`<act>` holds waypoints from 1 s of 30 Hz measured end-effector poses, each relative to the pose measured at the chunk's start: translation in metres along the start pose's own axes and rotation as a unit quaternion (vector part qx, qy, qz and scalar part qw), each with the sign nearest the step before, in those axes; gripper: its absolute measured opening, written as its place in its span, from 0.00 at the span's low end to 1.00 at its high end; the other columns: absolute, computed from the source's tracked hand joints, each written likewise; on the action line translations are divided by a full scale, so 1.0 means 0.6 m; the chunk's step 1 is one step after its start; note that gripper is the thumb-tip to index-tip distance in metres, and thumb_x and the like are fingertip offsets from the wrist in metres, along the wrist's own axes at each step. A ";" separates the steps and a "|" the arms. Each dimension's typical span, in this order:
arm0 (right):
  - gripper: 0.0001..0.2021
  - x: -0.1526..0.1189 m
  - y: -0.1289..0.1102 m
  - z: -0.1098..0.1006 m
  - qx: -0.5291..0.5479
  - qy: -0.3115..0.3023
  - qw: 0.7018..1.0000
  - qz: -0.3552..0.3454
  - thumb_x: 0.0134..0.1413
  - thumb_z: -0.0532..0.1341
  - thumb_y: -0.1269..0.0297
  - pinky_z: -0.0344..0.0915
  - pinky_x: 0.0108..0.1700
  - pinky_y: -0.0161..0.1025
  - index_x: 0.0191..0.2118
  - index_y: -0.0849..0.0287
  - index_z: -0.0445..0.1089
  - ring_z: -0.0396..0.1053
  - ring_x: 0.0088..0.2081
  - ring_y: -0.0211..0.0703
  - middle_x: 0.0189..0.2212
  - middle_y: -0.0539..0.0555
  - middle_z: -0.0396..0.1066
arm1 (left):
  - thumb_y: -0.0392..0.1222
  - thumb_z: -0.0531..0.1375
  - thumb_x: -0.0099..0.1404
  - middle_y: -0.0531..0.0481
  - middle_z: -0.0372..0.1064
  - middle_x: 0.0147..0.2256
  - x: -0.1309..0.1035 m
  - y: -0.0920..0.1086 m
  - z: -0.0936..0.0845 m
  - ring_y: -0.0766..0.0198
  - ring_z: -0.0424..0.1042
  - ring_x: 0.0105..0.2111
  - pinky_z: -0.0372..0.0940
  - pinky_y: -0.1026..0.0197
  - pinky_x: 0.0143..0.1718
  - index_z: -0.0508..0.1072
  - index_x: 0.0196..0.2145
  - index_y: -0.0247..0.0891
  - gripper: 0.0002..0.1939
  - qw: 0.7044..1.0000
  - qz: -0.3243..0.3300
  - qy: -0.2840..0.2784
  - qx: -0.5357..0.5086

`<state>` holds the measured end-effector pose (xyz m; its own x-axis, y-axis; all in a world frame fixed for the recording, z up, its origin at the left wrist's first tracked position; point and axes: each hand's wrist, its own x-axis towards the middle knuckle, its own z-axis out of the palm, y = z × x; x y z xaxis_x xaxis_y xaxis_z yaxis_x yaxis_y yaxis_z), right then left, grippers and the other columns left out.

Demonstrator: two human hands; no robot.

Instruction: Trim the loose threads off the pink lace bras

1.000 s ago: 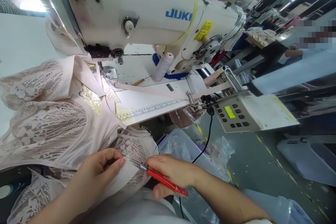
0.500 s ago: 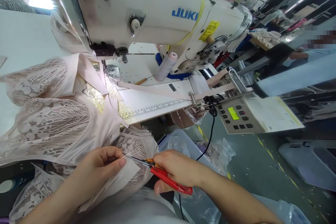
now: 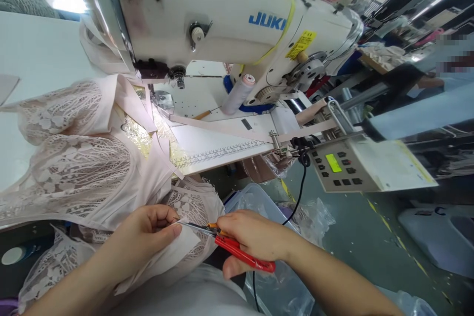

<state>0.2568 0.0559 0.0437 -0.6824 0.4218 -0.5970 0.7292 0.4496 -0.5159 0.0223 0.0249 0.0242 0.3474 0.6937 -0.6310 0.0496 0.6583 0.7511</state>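
Observation:
My left hand (image 3: 151,232) pinches the edge of a pale pink fabric piece (image 3: 177,252) low in the view, above my lap. My right hand (image 3: 255,239) is wrapped round red-handled scissors (image 3: 244,255), their blades pointing left. The blade tips touch or nearly touch the fabric edge at my left fingertips. An orange-handled tool (image 3: 213,226) also shows at my right fingers. Pale pink lace garments (image 3: 74,173) lie on the table to the left and hang over its front edge. Some of the fabric lies under the needle area of the white sewing machine (image 3: 170,15).
A thread cone (image 3: 239,94) stands behind the ruler-marked table edge (image 3: 222,150). To the right is a control box (image 3: 370,165) with a green display. Below, a clear plastic bin (image 3: 255,197) sits near a hanging black cable (image 3: 296,202). A person's arm shows at the far right.
The whole view has shifted slightly, so the machine and table appear a little further right. Both hands keep their holds, with the blades still at my left fingertips.

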 end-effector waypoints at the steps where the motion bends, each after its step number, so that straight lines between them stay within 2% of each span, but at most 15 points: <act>1: 0.11 0.000 0.001 -0.001 -0.004 -0.002 1.000 0.000 0.48 0.62 0.68 0.49 0.26 0.32 0.26 0.57 0.55 0.54 0.24 0.36 0.23 0.46 0.57 | 0.49 0.66 0.52 0.58 0.63 0.20 0.000 0.000 0.000 0.73 0.55 0.20 0.50 0.71 0.21 0.70 0.25 0.36 0.14 1.000 0.000 -0.002 0.002; 8: 0.07 -0.005 0.006 -0.006 -0.017 -0.020 1.000 -0.013 0.49 0.61 0.68 0.48 0.25 0.32 0.28 0.58 0.60 0.55 0.24 0.36 0.25 0.48 0.61 | 0.47 0.65 0.52 0.58 0.61 0.19 0.000 0.013 0.004 0.73 0.53 0.19 0.49 0.71 0.20 0.70 0.23 0.35 0.12 0.998 -0.002 -0.002 0.056; 15: 0.10 -0.006 0.005 -0.002 0.007 -0.011 1.000 0.012 0.47 0.62 0.71 0.48 0.25 0.31 0.26 0.58 0.58 0.54 0.25 0.35 0.23 0.47 0.59 | 0.48 0.65 0.52 0.57 0.64 0.20 0.000 0.004 0.003 0.71 0.58 0.20 0.53 0.70 0.20 0.69 0.24 0.37 0.13 0.999 -0.008 0.003 0.034; 20: 0.20 -0.001 0.014 0.023 0.096 0.038 0.994 0.028 0.45 0.68 0.59 0.49 0.24 0.31 0.22 0.58 0.54 0.54 0.22 0.33 0.19 0.44 0.55 | 0.49 0.66 0.52 0.56 0.64 0.20 0.002 0.001 -0.001 0.71 0.57 0.20 0.54 0.70 0.20 0.69 0.24 0.37 0.14 0.999 -0.003 -0.002 0.035; 23: 0.23 0.002 0.024 0.039 0.161 0.061 0.985 0.030 0.45 0.67 0.51 0.47 0.22 0.31 0.20 0.58 0.53 0.52 0.20 0.33 0.16 0.43 0.52 | 0.50 0.65 0.52 0.57 0.62 0.20 -0.001 0.009 0.002 0.72 0.56 0.20 0.52 0.71 0.20 0.68 0.23 0.37 0.15 0.999 -0.001 -0.015 0.041; 25: 0.25 0.002 0.028 0.045 0.215 0.103 0.970 0.034 0.45 0.65 0.45 0.47 0.22 0.31 0.19 0.58 0.53 0.50 0.19 0.32 0.15 0.43 0.51 | 0.50 0.65 0.52 0.59 0.60 0.19 -0.005 0.015 0.004 0.72 0.53 0.19 0.49 0.70 0.19 0.68 0.23 0.37 0.14 0.998 0.004 -0.004 0.057; 27: 0.28 0.003 0.027 0.048 0.268 0.178 0.946 0.025 0.43 0.63 0.39 0.48 0.22 0.31 0.19 0.57 0.52 0.50 0.20 0.32 0.16 0.43 0.51 | 0.50 0.65 0.52 0.59 0.59 0.19 -0.010 0.020 0.005 0.72 0.52 0.18 0.48 0.70 0.19 0.68 0.23 0.38 0.14 0.996 0.009 0.019 0.081; 30: 0.27 0.010 0.011 0.051 0.329 0.267 0.905 -0.027 0.42 0.62 0.37 0.52 0.24 0.32 0.22 0.59 0.59 0.53 0.22 0.34 0.19 0.45 0.56 | 0.51 0.63 0.52 0.59 0.58 0.19 -0.015 0.026 0.002 0.71 0.51 0.18 0.48 0.69 0.19 0.69 0.24 0.38 0.14 0.993 0.015 0.032 0.112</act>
<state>0.2591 0.0372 0.0180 -0.5177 0.8124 -0.2681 0.4456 -0.0114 -0.8951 0.0212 0.0282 0.0419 0.2924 0.7341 -0.6129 0.2497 0.5601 0.7899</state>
